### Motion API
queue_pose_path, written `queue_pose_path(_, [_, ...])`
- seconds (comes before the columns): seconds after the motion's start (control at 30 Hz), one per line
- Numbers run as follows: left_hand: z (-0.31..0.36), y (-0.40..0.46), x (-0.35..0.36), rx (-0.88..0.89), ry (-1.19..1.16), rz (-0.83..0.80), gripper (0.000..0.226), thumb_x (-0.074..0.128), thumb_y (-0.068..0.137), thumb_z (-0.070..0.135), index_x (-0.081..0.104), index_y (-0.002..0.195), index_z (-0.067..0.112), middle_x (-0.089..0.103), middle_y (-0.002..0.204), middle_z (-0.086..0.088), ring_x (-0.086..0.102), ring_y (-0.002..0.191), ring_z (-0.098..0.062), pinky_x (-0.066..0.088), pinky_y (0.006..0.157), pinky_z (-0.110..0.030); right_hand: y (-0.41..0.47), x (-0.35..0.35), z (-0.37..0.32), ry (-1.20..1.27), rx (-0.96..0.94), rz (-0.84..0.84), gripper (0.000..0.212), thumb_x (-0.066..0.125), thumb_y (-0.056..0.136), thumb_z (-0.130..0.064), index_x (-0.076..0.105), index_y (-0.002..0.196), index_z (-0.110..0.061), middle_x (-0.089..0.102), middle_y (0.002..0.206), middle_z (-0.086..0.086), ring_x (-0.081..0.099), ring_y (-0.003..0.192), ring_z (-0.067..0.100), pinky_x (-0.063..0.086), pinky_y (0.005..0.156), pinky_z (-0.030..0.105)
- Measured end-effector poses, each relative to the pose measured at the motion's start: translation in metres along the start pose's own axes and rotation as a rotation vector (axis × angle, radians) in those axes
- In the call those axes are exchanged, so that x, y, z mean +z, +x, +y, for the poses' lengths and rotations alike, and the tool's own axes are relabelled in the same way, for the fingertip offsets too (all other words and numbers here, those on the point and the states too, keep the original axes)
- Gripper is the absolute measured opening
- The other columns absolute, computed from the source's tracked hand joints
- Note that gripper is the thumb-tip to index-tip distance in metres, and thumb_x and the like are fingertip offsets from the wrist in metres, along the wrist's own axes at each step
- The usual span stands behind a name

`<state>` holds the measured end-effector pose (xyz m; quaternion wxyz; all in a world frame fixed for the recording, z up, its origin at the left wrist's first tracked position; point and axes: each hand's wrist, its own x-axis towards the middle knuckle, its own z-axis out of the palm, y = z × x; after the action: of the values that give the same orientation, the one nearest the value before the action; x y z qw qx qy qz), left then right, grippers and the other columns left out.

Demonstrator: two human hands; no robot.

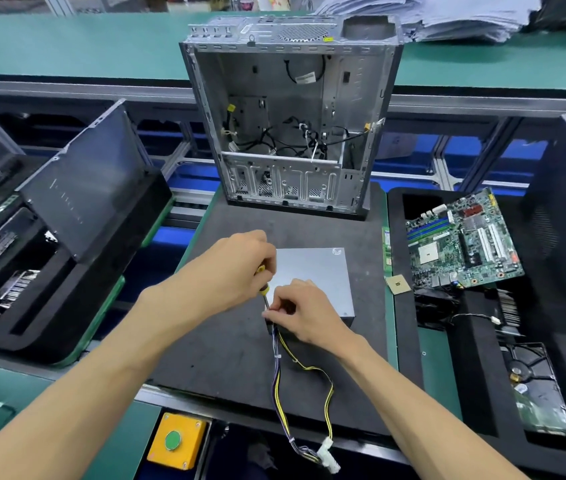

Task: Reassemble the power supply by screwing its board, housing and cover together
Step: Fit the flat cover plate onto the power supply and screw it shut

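The left hand (236, 268) is wrapped around the yellow handle of the screwdriver (263, 292), tip pointing down at the near-left corner of the power supply (312, 278). That sits flat on the black mat (226, 341) mid-bench, in front of the open PC case (288, 116). The right hand (304, 313) pinches down by the tip, looks like it's steadying the screw, though the screw itself is hidden. I'd keep the shaft straight over the hole, press lightly, and let go with the fingers once it bites. Watch the cable bundle (295, 382) trailing out right there. The motherboard (461, 240) is well off to the right.
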<state>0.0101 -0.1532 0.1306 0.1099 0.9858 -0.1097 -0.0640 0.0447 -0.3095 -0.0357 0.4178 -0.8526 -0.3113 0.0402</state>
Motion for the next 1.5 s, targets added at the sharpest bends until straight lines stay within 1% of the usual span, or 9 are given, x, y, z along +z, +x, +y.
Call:
queue_pose_path(0.1, [-0.0022, -0.0024, 0.0011, 0.004, 0.002, 0.041, 0.019, 0.065, 0.093, 0.029, 0.063, 0.110, 0.023, 0.054, 0.103, 0.008, 0.058, 0.088, -0.018, 0.047, 0.076, -0.031, 0.0006, 0.0005, -0.0006, -0.013, 0.004, 0.000, 0.033, 0.076, 0.087, -0.037, 0.050, 0.068, -0.033, 0.051, 0.059, -0.016, 0.046, 0.072, 0.003, 0.034, 0.079, 0.021])
queue_pose_path(0.2, [-0.0006, -0.0023, -0.0021, -0.091, 0.073, 0.062, 0.019, 0.065, 0.091, 0.042, 0.059, 0.092, 0.024, 0.063, 0.091, 0.005, 0.060, 0.081, -0.021, 0.049, 0.071, -0.035, 0.0007, 0.0009, -0.0002, -0.024, 0.001, 0.001, 0.032, 0.077, 0.087, -0.037, 0.051, 0.068, -0.034, 0.051, 0.059, -0.016, 0.045, 0.071, 0.003, 0.033, 0.077, 0.020])
queue_pose_path(0.43, [0.0026, -0.0031, -0.0020, 0.091, 0.072, -0.069, 0.024, 0.053, 0.089, 0.003, 0.070, 0.095, 0.018, 0.052, 0.098, 0.009, 0.057, 0.093, -0.016, 0.044, 0.079, -0.030, 0.0004, -0.0048, -0.0058, 0.121, 0.054, -0.003, 0.021, 0.078, 0.086, -0.035, 0.059, 0.081, -0.041, 0.061, 0.065, -0.020, 0.054, 0.067, 0.005, 0.036, 0.078, 0.020])
queue_pose_path(0.63, [-0.0031, -0.0022, 0.0029, -0.091, 0.132, 0.063, 0.025, 0.060, 0.093, 0.049, 0.059, 0.095, 0.024, 0.062, 0.084, 0.005, 0.061, 0.079, -0.023, 0.045, 0.065, -0.034, -0.0001, -0.0044, -0.0085, 0.091, 0.097, 0.000, 0.024, 0.078, 0.088, -0.036, 0.058, 0.075, -0.038, 0.058, 0.064, -0.023, 0.053, 0.071, 0.003, 0.032, 0.080, 0.015])
queue_pose_path(0.83, [-0.0038, -0.0045, -0.0015, 0.003, 0.022, -0.051, 0.009, 0.060, 0.091, 0.016, 0.061, 0.091, 0.025, 0.056, 0.091, 0.009, 0.061, 0.083, -0.020, 0.052, 0.077, -0.040, -0.0003, -0.0033, -0.0092, 0.071, 0.091, 0.011, 0.025, 0.080, 0.086, -0.036, 0.058, 0.074, -0.037, 0.057, 0.062, -0.029, 0.053, 0.071, 0.002, 0.031, 0.078, 0.015])
queue_pose_path(1.0, [-0.0037, -0.0039, 0.0024, -0.101, 0.124, 0.051, 0.028, 0.060, 0.093, 0.051, 0.053, 0.097, 0.024, 0.060, 0.078, 0.007, 0.060, 0.071, -0.020, 0.044, 0.059, -0.034, 0.0005, -0.0014, -0.0085, 0.072, 0.087, 0.009, 0.027, 0.079, 0.085, -0.038, 0.056, 0.072, -0.036, 0.055, 0.058, -0.022, 0.051, 0.068, 0.005, 0.034, 0.078, 0.023])
queue_pose_path(1.2, [-0.0031, -0.0056, -0.0013, 0.048, 0.015, -0.074, 0.007, 0.060, 0.093, 0.018, 0.059, 0.094, 0.026, 0.051, 0.090, 0.012, 0.058, 0.082, -0.015, 0.050, 0.077, -0.036, 0.0006, 0.0007, -0.0064, 0.051, 0.065, 0.041, 0.032, 0.080, 0.084, -0.039, 0.051, 0.071, -0.035, 0.051, 0.057, -0.017, 0.050, 0.069, 0.004, 0.031, 0.079, 0.015])
queue_pose_path(1.33, [-0.0009, -0.0076, 0.0026, -0.020, 0.043, -0.025, 0.020, 0.061, 0.092, 0.045, 0.054, 0.099, 0.028, 0.060, 0.089, 0.013, 0.060, 0.079, -0.018, 0.053, 0.075, -0.038, 0.0011, 0.0010, -0.0044, 0.038, 0.082, 0.028, 0.028, 0.079, 0.084, -0.040, 0.055, 0.073, -0.032, 0.051, 0.057, -0.018, 0.049, 0.068, 0.004, 0.032, 0.078, 0.020])
queue_pose_path(1.5, [-0.0013, -0.0036, 0.0008, -0.032, 0.052, -0.045, 0.012, 0.063, 0.092, 0.032, 0.055, 0.084, 0.026, 0.060, 0.072, 0.008, 0.058, 0.072, -0.023, 0.052, 0.069, -0.037, -0.0002, -0.0017, -0.0092, 0.076, 0.081, 0.008, 0.026, 0.080, 0.084, -0.039, 0.055, 0.076, -0.038, 0.058, 0.061, -0.018, 0.054, 0.067, 0.005, 0.037, 0.082, 0.023])
